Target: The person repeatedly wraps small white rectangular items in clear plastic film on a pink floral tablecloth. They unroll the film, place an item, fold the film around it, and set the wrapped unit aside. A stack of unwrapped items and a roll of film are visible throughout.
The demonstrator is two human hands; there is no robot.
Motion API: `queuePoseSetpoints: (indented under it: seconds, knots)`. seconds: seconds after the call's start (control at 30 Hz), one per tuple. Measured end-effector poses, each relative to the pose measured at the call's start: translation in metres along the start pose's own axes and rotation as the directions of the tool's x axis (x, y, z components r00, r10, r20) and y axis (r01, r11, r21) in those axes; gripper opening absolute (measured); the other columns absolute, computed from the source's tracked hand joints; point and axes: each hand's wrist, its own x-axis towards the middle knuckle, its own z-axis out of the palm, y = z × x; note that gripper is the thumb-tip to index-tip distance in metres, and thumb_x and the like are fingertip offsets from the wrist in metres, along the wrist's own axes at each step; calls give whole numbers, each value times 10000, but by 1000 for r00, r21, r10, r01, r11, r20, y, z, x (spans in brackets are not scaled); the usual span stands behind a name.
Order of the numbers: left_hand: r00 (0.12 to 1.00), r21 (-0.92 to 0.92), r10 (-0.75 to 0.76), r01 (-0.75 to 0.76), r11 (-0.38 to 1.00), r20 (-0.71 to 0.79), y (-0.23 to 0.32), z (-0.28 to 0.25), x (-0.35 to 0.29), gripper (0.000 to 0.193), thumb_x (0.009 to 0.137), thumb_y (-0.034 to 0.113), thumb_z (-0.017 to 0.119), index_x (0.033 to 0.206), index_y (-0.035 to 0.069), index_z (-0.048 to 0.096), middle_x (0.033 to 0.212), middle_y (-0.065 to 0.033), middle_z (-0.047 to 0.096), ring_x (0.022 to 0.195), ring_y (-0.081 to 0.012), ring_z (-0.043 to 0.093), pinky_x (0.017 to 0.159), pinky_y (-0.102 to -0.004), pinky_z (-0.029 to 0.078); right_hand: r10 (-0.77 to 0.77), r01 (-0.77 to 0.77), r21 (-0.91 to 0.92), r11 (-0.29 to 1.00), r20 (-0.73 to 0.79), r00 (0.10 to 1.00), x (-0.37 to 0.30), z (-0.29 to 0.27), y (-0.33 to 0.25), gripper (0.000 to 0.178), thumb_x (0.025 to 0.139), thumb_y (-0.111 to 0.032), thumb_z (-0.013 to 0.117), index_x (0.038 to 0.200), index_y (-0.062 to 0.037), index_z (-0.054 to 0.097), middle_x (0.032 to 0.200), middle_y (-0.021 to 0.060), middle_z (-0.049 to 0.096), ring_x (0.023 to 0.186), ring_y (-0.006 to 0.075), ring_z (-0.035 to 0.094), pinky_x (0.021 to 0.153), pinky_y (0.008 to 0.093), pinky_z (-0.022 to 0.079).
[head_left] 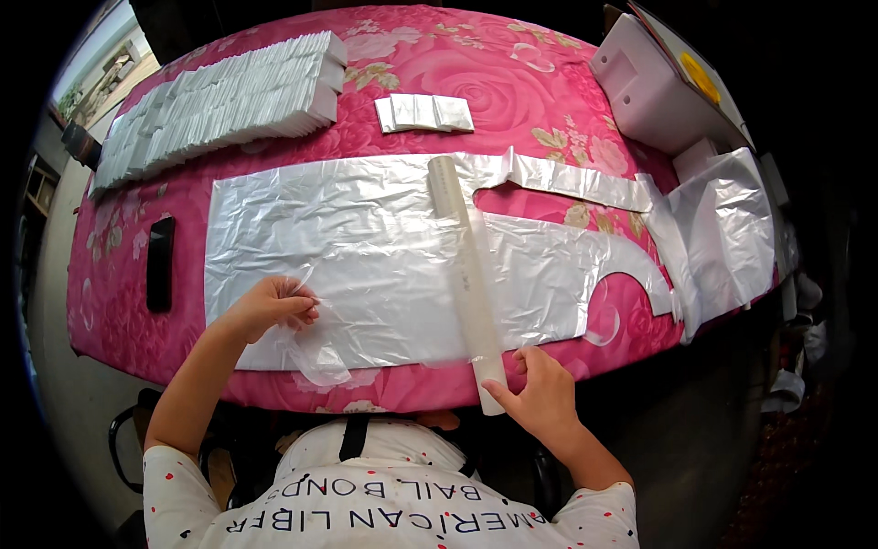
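Note:
A thin, shiny white plastic apron [366, 229] lies spread flat across the table, its neck and arm cut-outs toward the right. Across it rests a long pale tube [465, 265], slanting from the far middle to the near edge. My right hand [541, 393] grips the tube's near end, thumb against its side. Over the apron's near left part, my left hand [279, 306] is closed in a pinch on a thin clear plastic strip [320, 361], which hangs below the fingers. The strip's exact extent is hard to make out.
Folded white plastic packets [219, 105] stand in long rows at the far left. A few flat packets [423, 113] lie at the far middle. A black phone [160, 264] is at left. On the right are a white foam box [654, 87] and bunched plastic sheets [727, 238]. Pink floral cloth [485, 69] covers the table.

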Motion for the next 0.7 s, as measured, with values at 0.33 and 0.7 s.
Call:
queuePoseSetpoints:
  seconds: [0.33,0.7]
  knots:
    - [992,256,-50,79,963,-118,0,-50,-17,127,805,60,565,892,-15,619,787,-58,640,682,-116,607,617,-241,487,172,-262,224,939,355,919,-16,24,6,385,769,-337,652,870,33,618,693,146,628,613,247,616,579,327,471]
    - [591,808,806,-468,358,-15,32,65,8,400,798,52,579,1187,24,487,1207,-151,505,1116,-329,469,940,-385,389,166,-260,178,949,418,893,-11,16,1,389,778,-350,641,850,32,627,674,141,623,598,230,610,570,321,466]
